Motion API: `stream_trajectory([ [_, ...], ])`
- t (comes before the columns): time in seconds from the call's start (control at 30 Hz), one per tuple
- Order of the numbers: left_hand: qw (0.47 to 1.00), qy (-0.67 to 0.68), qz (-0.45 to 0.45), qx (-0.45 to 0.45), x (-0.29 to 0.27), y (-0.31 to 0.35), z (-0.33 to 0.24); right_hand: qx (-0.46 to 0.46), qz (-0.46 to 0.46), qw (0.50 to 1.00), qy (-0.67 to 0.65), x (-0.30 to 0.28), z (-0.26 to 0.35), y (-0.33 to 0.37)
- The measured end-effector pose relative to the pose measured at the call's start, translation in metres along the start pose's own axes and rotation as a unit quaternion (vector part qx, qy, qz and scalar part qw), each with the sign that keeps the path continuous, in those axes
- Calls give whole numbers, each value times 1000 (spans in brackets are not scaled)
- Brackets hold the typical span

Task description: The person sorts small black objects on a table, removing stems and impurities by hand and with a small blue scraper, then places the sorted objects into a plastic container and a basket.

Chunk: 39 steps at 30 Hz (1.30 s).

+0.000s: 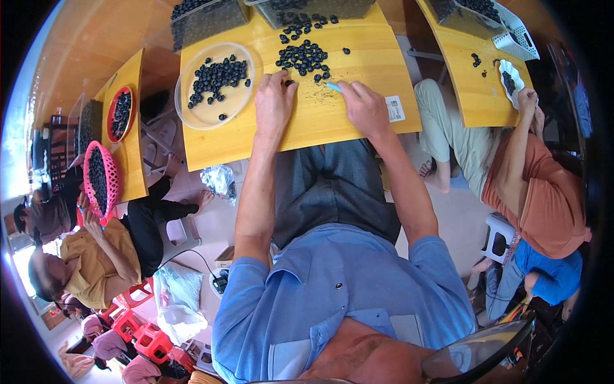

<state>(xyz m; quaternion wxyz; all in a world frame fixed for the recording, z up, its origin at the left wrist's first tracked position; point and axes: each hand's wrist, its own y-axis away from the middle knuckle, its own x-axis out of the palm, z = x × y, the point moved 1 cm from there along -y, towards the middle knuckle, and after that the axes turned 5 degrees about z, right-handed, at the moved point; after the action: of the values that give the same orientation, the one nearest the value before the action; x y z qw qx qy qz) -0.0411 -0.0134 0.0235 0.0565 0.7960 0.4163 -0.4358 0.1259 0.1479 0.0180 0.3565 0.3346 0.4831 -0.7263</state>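
Observation:
My left hand (274,105) is closed on the yellow table, with a small dark round berry-like piece (290,82) at its fingertips. Pinched in my right hand (366,110) is a short light blue stick-like tool (333,86), pointing left; its far tip is too small to make out. Just beyond my hands lies a loose pile of dark round berry-like pieces (306,57). Left of my left hand, a clear round shallow tray (242,105) holds many more of them. Dark crumbs (325,96) are scattered on the tabletop between my hands.
Clear bins (214,22) of dark round pieces stand along the far edge. A white label (394,109) lies right of my right hand. Co-workers sit at tables on both sides, one by a pink basket (116,179), another holding a white dish (511,73).

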Motion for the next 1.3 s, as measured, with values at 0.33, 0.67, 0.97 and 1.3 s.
stream_trajectory([
  [0.33, 994, 92, -15, -56, -1, 6, -6, -4, -8, 1000, -3, 0, -1, 0],
  [0.67, 958, 277, -6, -76, 24, 21, -31, -5, 5, 1000, 14, 1, -1, 2],
  [0.97, 924, 370, -8, -92, 41, 23, -27, -55, -15, 998, 16, 4, 1, 1],
  [1.3, 945, 315, 5, -90, 38, 23, -32, -68, -3, 998, 11, 0, 2, 3],
])
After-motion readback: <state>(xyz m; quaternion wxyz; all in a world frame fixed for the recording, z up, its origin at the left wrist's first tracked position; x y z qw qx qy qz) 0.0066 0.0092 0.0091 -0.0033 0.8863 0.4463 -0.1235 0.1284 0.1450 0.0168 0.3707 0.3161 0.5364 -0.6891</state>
